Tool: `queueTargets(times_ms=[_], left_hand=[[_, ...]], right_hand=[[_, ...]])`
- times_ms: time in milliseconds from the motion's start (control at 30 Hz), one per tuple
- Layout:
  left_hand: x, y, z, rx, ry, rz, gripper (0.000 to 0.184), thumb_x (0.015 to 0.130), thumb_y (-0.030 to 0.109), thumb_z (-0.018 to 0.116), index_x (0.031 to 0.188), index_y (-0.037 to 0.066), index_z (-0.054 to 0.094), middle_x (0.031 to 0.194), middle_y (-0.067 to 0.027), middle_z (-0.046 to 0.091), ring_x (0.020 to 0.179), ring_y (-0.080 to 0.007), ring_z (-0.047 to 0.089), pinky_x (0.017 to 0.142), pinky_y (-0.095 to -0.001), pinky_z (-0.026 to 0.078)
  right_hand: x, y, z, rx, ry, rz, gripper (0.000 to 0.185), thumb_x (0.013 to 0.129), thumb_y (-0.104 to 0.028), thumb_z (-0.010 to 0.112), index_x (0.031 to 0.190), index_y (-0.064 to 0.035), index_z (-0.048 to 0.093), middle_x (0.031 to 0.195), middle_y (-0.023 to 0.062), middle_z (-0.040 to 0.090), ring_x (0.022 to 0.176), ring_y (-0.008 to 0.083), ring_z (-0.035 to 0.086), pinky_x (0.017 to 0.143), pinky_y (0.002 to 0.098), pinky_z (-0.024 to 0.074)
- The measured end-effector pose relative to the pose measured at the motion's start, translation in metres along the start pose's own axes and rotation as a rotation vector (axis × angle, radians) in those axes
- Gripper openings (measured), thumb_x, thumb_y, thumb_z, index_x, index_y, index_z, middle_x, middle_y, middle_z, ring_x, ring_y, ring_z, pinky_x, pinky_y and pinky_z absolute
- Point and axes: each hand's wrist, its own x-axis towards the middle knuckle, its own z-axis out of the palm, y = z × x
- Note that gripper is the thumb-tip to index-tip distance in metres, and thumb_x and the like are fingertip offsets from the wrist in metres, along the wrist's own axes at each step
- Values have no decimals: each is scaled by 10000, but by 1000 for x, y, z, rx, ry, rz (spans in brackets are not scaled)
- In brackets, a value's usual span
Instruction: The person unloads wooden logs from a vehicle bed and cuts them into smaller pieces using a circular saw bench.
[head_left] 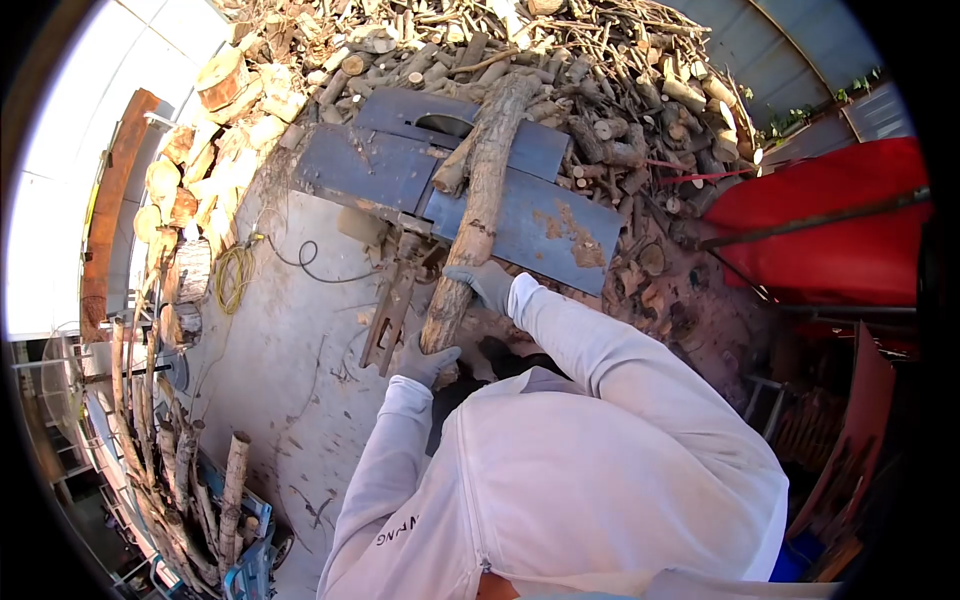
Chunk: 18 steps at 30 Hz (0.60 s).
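A long bark-covered log [486,180] lies across a blue-grey metal machine table [545,225], its near end sticking out over the front edge toward me. My left hand [422,362], in a grey glove, is closed around that near end. A little farther up, my right hand [485,285], gloved too, grips the log from the right side. Beside the log on the table lies a short cut piece of wood [452,170]. A dark curved part [445,125], perhaps a blade, shows in the table's far section. A rusty metal rail [390,310] juts from the table's front.
A big heap of cut firewood [620,90] rises behind the table. Thick rounds [165,185] are stacked at left, near a coiled yellow cable [233,278]. Long branches [185,490] stand in a blue cart [250,520] at lower left. A red cover [830,225] hangs at right.
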Motion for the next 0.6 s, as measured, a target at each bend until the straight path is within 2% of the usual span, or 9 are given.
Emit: queueTargets(times_ms=[67, 167, 233, 300, 333, 400, 467, 533, 600], left_hand=[[12, -20, 1, 44, 3, 17, 796, 611, 380, 919, 1241, -7, 625, 1107, -167, 696, 1000, -268, 673, 904, -381, 517], [19, -29, 2, 95, 29, 31, 775, 618, 401, 909, 1215, -9, 636, 1091, -185, 700, 990, -291, 681, 896, -389, 518], [18, -28, -1, 112, 45, 37, 766, 620, 417, 903, 1202, -8, 642, 1087, -193, 701, 990, -304, 684, 894, -395, 518], [17, -23, -4, 129, 40, 97, 742, 666, 401, 886, 1212, -31, 628, 1063, -175, 712, 962, -263, 690, 873, -373, 525], [13, -15, -7, 128, 40, 96, 742, 666, 401, 886, 1212, -31, 628, 1063, -175, 712, 962, -263, 690, 873, -373, 525], [7, -1, -13, 153, 52, 23, 780, 611, 439, 900, 1208, 13, 636, 1106, -184, 699, 1013, -299, 679, 901, -399, 512], [11, -4, -15, 177, 64, 11, 789, 609, 439, 902, 1217, 16, 632, 1112, -179, 699, 1023, -292, 676, 907, -394, 509], [16, -10, -17, 203, 75, 1, 798, 606, 438, 903, 1226, 18, 628, 1118, -173, 698, 1033, -285, 673, 913, -390, 506], [21, -15, -21, 128, 51, 97, 812, 605, 462, 897, 1237, 30, 626, 1133, -172, 694, 1052, -292, 669, 927, -390, 501]], right_hand=[[8, 1, -4, 5, 0, -26, 408, 810, -223, 832, 1088, 35, 683, 1016, 143, 720, 858, 235, 719, 763, 388, 597], [9, -1, 1, -88, 6, 2, 438, 855, -229, 785, 1191, 17, 647, 1083, 111, 704, 941, 220, 705, 837, 383, 591], [13, 0, 4, -71, 28, -6, 441, 822, -232, 816, 1138, 33, 662, 1049, 129, 713, 903, 231, 712, 796, 383, 592], [20, 5, -1, -56, 50, -15, 445, 789, -236, 847, 1086, 50, 678, 1015, 148, 721, 865, 242, 718, 755, 383, 593], [24, 9, -9, -415, -62, -359, 450, 790, -236, 847, 1089, 53, 675, 1014, 147, 721, 866, 243, 717, 750, 388, 592], [32, 15, -12, -774, -178, -701, 454, 790, -236, 847, 1092, 55, 673, 1013, 147, 720, 868, 245, 717, 744, 393, 592], [27, 2, 8, -36, 17, 11, 463, 793, -238, 845, 1099, 61, 667, 1010, 148, 719, 854, 251, 716, 732, 408, 593], [27, -1, 10, -78, 1, -13, 466, 794, -237, 845, 1102, 63, 664, 1006, 149, 719, 851, 253, 717, 734, 414, 595], [28, -1, 13, -117, -15, -36, 469, 795, -236, 845, 1106, 64, 661, 1003, 149, 719, 848, 255, 717, 736, 420, 598]])
